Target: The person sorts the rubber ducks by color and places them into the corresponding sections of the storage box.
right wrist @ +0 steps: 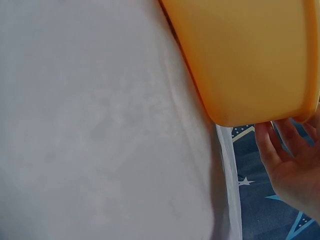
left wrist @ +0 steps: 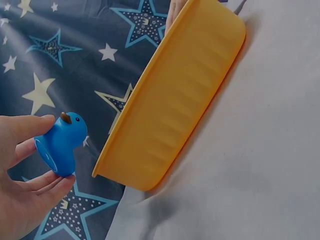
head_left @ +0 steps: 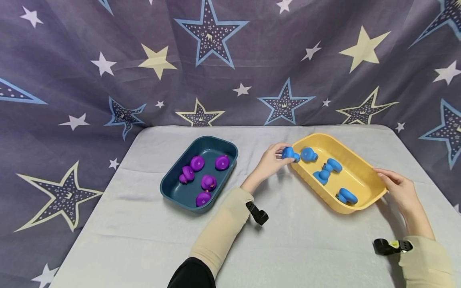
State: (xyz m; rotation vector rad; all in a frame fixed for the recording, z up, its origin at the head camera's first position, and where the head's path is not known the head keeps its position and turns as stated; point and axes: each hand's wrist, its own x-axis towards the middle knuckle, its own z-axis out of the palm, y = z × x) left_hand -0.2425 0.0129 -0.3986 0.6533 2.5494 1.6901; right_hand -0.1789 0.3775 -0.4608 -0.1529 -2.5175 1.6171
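Observation:
Thumb and fingers of my left hand (head_left: 271, 161) pinch a blue toy duck (left wrist: 62, 142) in the left wrist view. It hangs beside the far-left end of a yellow tub (head_left: 363, 176), overlapping the rim in the head view. At the opposite end, my right hand (head_left: 400, 192) holds the tub's rim. Its fingers (right wrist: 270, 150) lie against the outer end wall in the right wrist view, and the thumb is mostly hidden. Inside the tub lie several more blue ducks (head_left: 347, 196), some tipped on their sides.
Left of the yellow tub stands a dark teal tub (head_left: 173, 192) with several purple toy ducks (head_left: 209, 182) in it. Both tubs are on a table with a white cloth (head_left: 295, 244). A star-patterned curtain (head_left: 230, 80) hangs behind the table.

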